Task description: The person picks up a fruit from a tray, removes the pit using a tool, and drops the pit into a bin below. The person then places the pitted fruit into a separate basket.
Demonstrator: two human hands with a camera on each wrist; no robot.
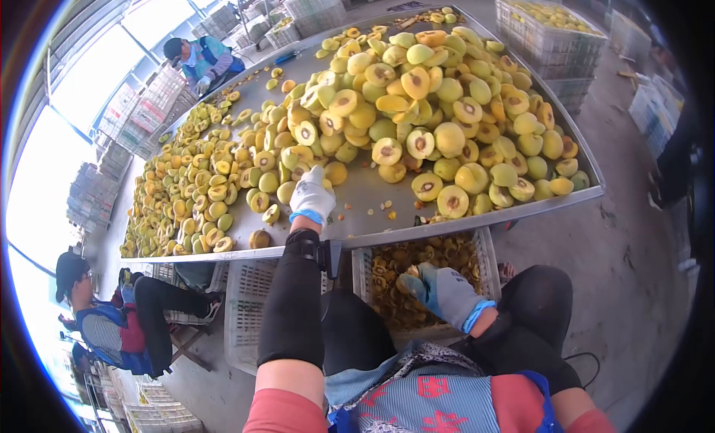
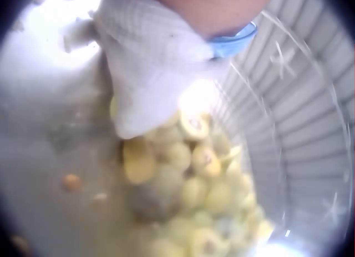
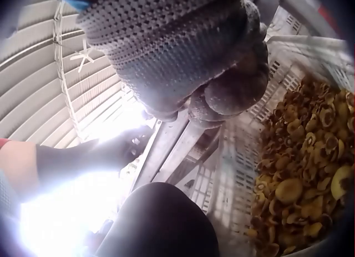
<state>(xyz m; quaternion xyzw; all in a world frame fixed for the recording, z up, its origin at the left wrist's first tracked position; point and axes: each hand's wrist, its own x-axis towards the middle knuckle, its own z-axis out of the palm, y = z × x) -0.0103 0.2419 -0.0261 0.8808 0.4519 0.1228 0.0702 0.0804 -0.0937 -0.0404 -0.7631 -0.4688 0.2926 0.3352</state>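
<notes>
My gloved left hand (image 1: 313, 197) reaches over the metal table (image 1: 361, 206), its fingers at the edge of a heap of yellow stone fruit (image 1: 450, 139), many cut in half. In the left wrist view the white glove (image 2: 152, 63) tapers down to fingertips beside a yellow fruit (image 2: 138, 165); this view is blurred. My right hand (image 1: 447, 293), in a grey-blue knit glove, hangs above a crate of brownish fruit scraps (image 1: 391, 258). Its fingers (image 3: 236, 90) are curled in the right wrist view, and nothing shows between them.
A second spread of halved fruit (image 1: 186, 187) covers the table's left part. Another white crate (image 1: 249, 302) stands beside the scrap crate, under the table's near edge (image 1: 447, 228). One person (image 1: 205, 64) works at the far side; another (image 1: 112, 329) sits to the left. Stacked crates (image 1: 551, 42) stand behind.
</notes>
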